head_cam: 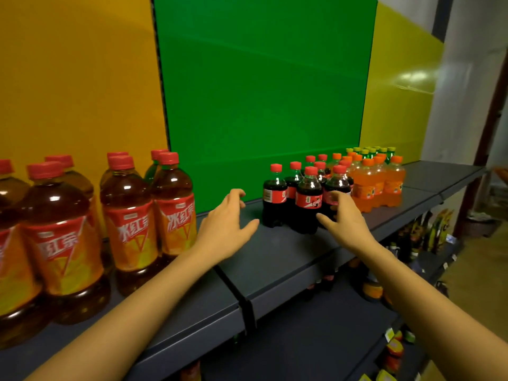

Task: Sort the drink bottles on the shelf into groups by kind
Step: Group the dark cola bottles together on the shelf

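Right hand (pixel 345 220) open beside glossy, rounded cola bottles (pixel 308 199); left hand (pixel 226 220) spread.

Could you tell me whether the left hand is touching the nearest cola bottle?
Apart: the head view shows bare shelf between the left hand and the cola bottle.

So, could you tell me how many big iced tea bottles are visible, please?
7 iced tea bottles: four in front on the shelf's left, three behind them, mostly caps showing. More may be hidden.

The right hand (pixel 347 215) hides part of a cola bottle (pixel 336 193), perhaps touching it.
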Tool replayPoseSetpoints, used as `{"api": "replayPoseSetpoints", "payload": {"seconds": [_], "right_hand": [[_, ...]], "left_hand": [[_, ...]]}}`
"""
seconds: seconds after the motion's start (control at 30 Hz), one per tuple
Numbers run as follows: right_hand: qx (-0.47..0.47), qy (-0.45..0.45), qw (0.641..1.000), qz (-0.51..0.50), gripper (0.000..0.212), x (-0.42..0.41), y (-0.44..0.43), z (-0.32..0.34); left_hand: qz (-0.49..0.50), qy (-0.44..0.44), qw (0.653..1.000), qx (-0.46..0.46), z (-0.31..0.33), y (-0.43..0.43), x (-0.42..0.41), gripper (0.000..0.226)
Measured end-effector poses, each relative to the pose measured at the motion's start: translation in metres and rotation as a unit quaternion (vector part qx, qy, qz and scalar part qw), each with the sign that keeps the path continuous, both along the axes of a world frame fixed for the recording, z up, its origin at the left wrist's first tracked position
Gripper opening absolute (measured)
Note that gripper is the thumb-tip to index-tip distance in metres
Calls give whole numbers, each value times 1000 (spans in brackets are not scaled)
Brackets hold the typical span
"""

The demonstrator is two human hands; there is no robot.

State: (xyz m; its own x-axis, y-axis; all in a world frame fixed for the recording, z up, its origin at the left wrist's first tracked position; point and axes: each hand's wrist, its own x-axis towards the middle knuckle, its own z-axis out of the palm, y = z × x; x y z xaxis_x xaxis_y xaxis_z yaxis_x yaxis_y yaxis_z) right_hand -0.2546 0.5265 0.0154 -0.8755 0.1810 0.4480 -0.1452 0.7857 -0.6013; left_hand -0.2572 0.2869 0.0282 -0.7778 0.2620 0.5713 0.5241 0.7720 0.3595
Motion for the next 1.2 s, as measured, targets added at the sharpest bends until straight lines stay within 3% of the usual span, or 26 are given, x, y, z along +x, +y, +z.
{"api": "replayPoseSetpoints", "payload": {"seconds": [0.17, 0.37, 0.5, 0.63, 0.9, 1.2], "right_hand": [[-39, 41, 998, 9, 72, -34, 3, -4], [-60, 119, 991, 8, 80, -67, -5, -37], [-86, 116, 989, 38, 85, -81, -1, -51], [-103, 75, 989, 76, 78, -92, 5, -51], [-137, 34, 967, 210, 71, -109, 1, -37], [-90, 20, 951, 296, 69, -141, -31, -25]], "left_hand": [[3, -70, 997, 13, -6, 43, -53, 73], [-12, -169, 978, 119, -21, 89, -111, 81], [4, -163, 964, 208, -34, 104, -144, 84], [2, -172, 932, 320, -39, 111, -160, 70], [44, -152, 918, 364, -37, 88, -154, 58], [142, -87, 908, 385, -36, 46, -126, 61]]}}
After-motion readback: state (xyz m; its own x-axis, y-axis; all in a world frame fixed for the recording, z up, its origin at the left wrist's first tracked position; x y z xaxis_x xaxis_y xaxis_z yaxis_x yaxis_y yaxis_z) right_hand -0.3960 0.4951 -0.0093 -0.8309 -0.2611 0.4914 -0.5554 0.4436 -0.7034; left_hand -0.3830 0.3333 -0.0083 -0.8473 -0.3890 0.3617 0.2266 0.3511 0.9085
